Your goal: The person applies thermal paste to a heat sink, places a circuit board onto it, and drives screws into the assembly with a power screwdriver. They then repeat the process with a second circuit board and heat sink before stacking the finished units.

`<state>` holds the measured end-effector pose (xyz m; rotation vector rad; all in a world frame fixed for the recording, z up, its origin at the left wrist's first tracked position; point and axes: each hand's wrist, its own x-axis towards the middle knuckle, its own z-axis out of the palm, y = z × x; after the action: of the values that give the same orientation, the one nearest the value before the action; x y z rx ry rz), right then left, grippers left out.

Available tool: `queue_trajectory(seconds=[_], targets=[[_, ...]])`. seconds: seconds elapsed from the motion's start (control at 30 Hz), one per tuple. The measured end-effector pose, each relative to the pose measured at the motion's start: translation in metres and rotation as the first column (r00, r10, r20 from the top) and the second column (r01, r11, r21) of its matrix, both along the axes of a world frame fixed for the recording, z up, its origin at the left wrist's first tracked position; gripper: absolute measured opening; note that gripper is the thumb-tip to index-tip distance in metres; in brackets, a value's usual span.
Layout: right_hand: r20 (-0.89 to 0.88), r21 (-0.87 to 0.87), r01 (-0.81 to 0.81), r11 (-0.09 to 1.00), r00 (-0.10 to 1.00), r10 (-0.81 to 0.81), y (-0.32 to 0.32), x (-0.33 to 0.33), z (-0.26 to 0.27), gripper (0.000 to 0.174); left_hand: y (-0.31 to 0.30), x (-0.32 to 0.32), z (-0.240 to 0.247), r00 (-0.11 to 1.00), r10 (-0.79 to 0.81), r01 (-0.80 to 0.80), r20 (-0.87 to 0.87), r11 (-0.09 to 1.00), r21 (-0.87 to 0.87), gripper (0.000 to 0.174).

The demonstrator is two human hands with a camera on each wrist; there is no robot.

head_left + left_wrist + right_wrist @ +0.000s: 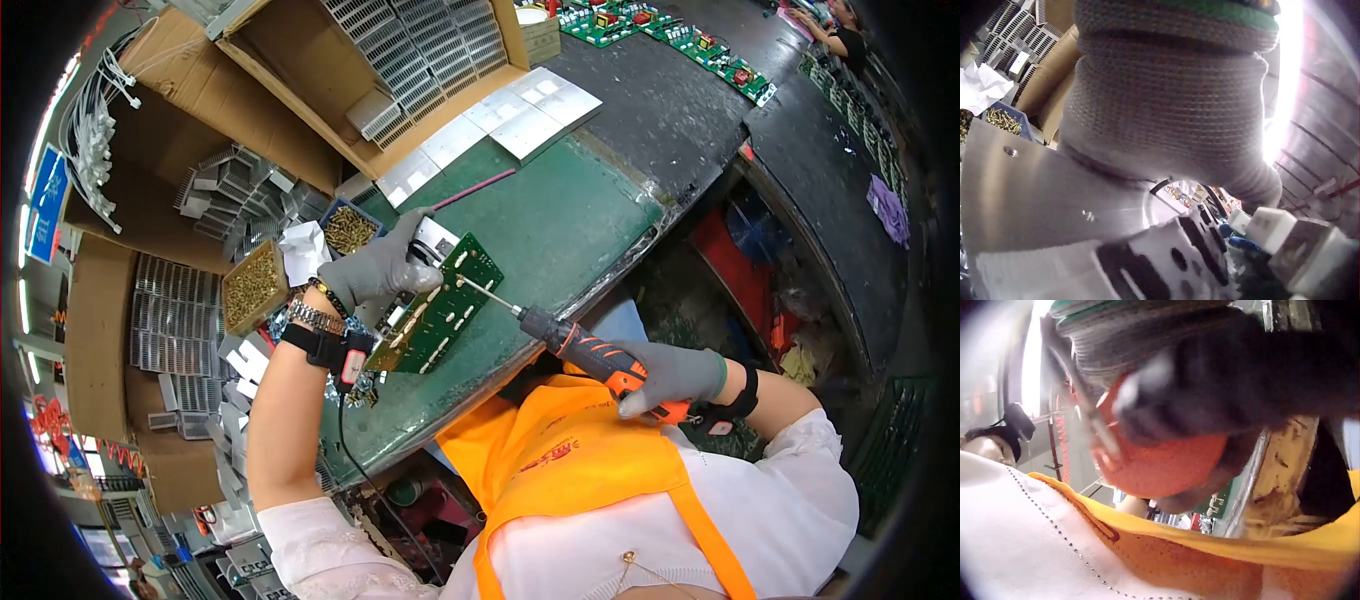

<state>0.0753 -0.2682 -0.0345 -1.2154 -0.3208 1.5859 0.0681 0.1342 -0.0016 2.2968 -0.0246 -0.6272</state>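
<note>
My gloved left hand grips a green circuit board tilted up over the bench, its thumb on the near edge. A bare metal plate shows behind the board, beneath the glove in the left wrist view. In my gloved right hand is an orange and black electric screwdriver. Its thin bit points left, the tip right at the upper part of the board's face. The right wrist view shows the fingers wrapped round the orange handle.
A blue tray of brass screws and a second screw tray stand left of the hand. Cartons of metal heat sinks surround them. Flat metal plates and a purple stick lie on the green bench. More circuit boards line the back.
</note>
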Motion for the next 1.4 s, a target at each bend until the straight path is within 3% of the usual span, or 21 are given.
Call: queue_trajectory(seconds=[0.03,0.17,0.23,0.57,0.63,0.73,0.77,0.8,0.83,0.87,0.9,0.93,0.97,1.0,1.07,1.1,1.17,1.23,1.3,1.33,1.4], targets=[[-0.188,-0.003,-0.004,1.0,0.982,0.003,-0.001,0.0,0.001,0.058,0.0,0.0,-0.001,1.0,-0.003,0.003,0.011,1.0,0.029,0.101],[-0.371,0.03,0.0,1.0,0.929,0.012,-0.006,-0.009,-0.007,0.053,-0.005,-0.002,0.005,1.0,0.0,0.0,0.004,0.999,0.039,0.101],[-0.245,-0.046,-0.054,0.997,0.969,0.041,-0.001,-0.012,0.003,0.051,-0.01,-0.002,0.011,0.998,0.038,-0.035,-0.045,0.998,0.049,0.1],[-0.221,-0.058,-0.021,0.998,0.975,0.007,0.004,-0.016,0.011,0.062,-0.01,-0.004,0.004,0.999,0.03,-0.029,-0.011,0.999,0.039,0.098],[-0.004,-0.06,-0.02,0.998,1.0,0.019,0.001,-0.013,0.014,0.068,-0.01,-0.003,0.005,1.0,0.003,-0.005,0.021,0.993,0.118,0.098],[0.167,-0.017,-0.049,0.999,0.985,0.051,-0.025,0.005,0.002,0.073,-0.029,-0.009,0.028,0.99,0.105,-0.102,-0.09,0.994,0.041,0.098],[0.136,-0.07,-0.056,0.996,0.989,0.065,-0.032,0.017,0.004,0.073,-0.026,-0.009,0.021,0.998,0.068,-0.068,0.004,0.997,0.044,0.101],[0.472,0.033,0.042,0.999,0.88,-0.053,-0.031,0.024,0.002,0.067,-0.025,-0.011,0.017,0.998,0.064,-0.065,0.014,0.997,0.041,0.101],[0.642,-0.043,0.057,0.997,0.767,-0.016,-0.03,0.04,0.003,0.064,-0.031,-0.013,0.022,0.993,0.121,-0.121,-0.001,0.992,-0.041,0.103],[0.655,-0.205,0.142,0.969,0.755,0.028,-0.021,0.054,0.013,0.063,-0.035,-0.016,0.026,0.984,0.175,-0.176,-0.021,0.977,-0.121,0.106],[0.774,-0.046,0.126,0.991,0.631,-0.045,-0.021,0.076,-0.001,0.065,-0.021,-0.018,-0.003,0.958,0.098,-0.1,0.269,0.995,-0.007,0.115],[0.912,-0.118,0.109,0.987,0.405,0.064,-0.021,0.102,-0.017,0.067,-0.025,-0.029,-0.001,0.955,0.097,-0.1,0.279,0.995,-0.006,0.115],[0.928,-0.231,0.105,0.967,0.322,0.187,-0.011,0.12,-0.014,0.066,-0.03,-0.045,0.004,0.958,0.15,-0.154,0.245,0.988,-0.002,0.12],[0.824,-0.517,0.199,0.833,0.381,0.42,0.018,0.131,0.022,0.066,-0.033,-0.057,0.013,0.954,0.205,-0.213,0.219,0.977,0.012,0.125],[0.922,-0.378,0.089,0.921,-0.05,0.383,0.018,0.174,-0.022,0.063,-0.039,-0.089,0.025,0.951,0.191,-0.232,0.245,0.961,0.151,0.129],[0.925,-0.372,0.087,0.924,-0.051,0.377,0.028,0.187,-0.029,0.063,-0.042,-0.1,0.029,0.941,0.237,-0.277,0.241,0.949,0.149,0.128],[0.86,-0.258,0.047,0.965,-0.444,0.252,0.052,0.202,-0.03,0.046,-0.046,-0.125,0.013,0.871,0.29,-0.367,0.396,0.921,0.131,0.116],[0.924,-0.116,-0.056,0.992,-0.371,0.088,0.096,0.198,-0.02,0.032,-0.064,-0.136,0.006,0.835,0.349,-0.427,0.425,0.898,0.103,0.111],[0.947,0.052,-0.125,0.991,-0.308,-0.089,0.143,0.201,-0.055,0.02,-0.076,-0.141,-0.006,0.709,0.427,-0.501,0.562,0.865,-0.026,0.103],[0.925,0.005,-0.126,0.992,-0.376,-0.052,0.167,0.197,-0.06,0.018,-0.082,-0.142,-0.011,0.707,0.431,-0.507,0.561,0.862,-0.023,0.103],[0.901,-0.043,-0.141,0.989,-0.434,-0.023,0.207,0.192,-0.074,0.017,-0.095,-0.146,-0.019,0.541,0.628,-0.62,0.559,0.747,-0.239,0.101]])
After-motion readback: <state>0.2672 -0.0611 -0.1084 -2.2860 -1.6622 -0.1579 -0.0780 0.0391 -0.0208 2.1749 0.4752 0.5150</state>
